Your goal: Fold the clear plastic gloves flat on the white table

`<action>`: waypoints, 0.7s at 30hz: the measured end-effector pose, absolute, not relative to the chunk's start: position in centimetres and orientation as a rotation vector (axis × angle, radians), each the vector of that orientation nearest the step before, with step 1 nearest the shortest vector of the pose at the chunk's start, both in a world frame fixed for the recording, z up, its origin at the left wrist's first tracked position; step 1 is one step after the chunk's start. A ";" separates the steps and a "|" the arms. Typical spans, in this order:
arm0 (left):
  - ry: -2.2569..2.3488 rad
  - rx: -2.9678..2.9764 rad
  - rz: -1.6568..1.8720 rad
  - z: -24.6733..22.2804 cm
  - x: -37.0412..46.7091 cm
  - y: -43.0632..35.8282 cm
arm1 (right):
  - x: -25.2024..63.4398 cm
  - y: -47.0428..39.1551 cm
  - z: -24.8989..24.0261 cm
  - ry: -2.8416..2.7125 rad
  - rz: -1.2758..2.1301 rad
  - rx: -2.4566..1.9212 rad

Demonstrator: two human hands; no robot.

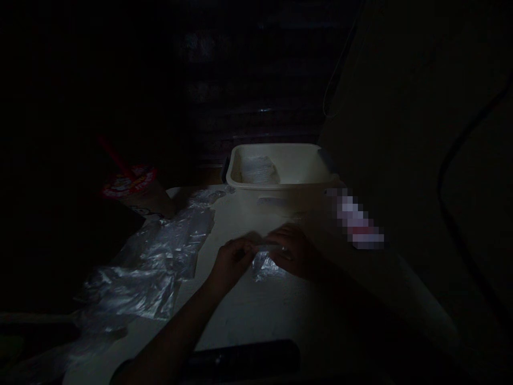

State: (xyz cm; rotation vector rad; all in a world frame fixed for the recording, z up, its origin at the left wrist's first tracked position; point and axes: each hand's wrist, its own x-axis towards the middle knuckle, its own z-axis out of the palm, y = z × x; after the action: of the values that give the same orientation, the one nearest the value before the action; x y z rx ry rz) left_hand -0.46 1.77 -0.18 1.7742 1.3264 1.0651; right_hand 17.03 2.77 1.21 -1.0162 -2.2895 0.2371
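Note:
Both hands meet over the middle of a pale table point(236, 315), in very dim light. Between them is a small piece of clear plastic, probably a bag point(265, 266), crumpled and shiny, hanging below the fingers. My left hand point(234, 260) pinches its left upper edge, thumb and fingertips together. My right hand point(293, 251) is bent over its right side, fingers curled onto the plastic. Left of them, a spread of clear plastic bags point(160, 256) covers the table's left part. Beyond the hands stands a cream plastic bin point(280, 199) with clear wrapped plastic point(256, 170) inside at its left.
A drink cup point(140, 195) with a red patterned lid and red straw stands at the back left. A pixelated packet-like item point(360, 222) lies right of the bin. A long dark object point(244, 359) lies at the near edge. A dark cable point(443, 187) hangs at right.

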 end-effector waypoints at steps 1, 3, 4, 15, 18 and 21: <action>1.320 1.760 1.067 -0.2 -0.5 1.8 | 16.9 2.9 0.9 -2.307 0.260 -1.022; 1.312 1.733 1.068 -0.2 -0.5 1.7 | 17.0 3.1 0.5 -2.300 0.270 -1.040; 1.310 1.718 1.068 -0.2 -0.5 1.7 | 17.1 3.3 0.4 -2.283 0.274 -1.044; 1.349 1.640 1.074 0.0 -0.4 1.7 | 17.8 3.8 0.9 -2.145 0.514 -1.114; 1.346 1.617 1.096 0.1 -0.4 1.5 | 18.1 4.0 0.7 -2.116 0.553 -1.152; 1.276 1.629 1.183 0.3 -0.4 1.3 | 18.2 3.9 0.9 -2.068 0.521 -1.087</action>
State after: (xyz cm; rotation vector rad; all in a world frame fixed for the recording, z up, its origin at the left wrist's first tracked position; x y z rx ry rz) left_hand -0.41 1.28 0.32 1.6285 1.2758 1.1826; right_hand 18.15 3.94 0.86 -1.0867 -2.0676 0.5215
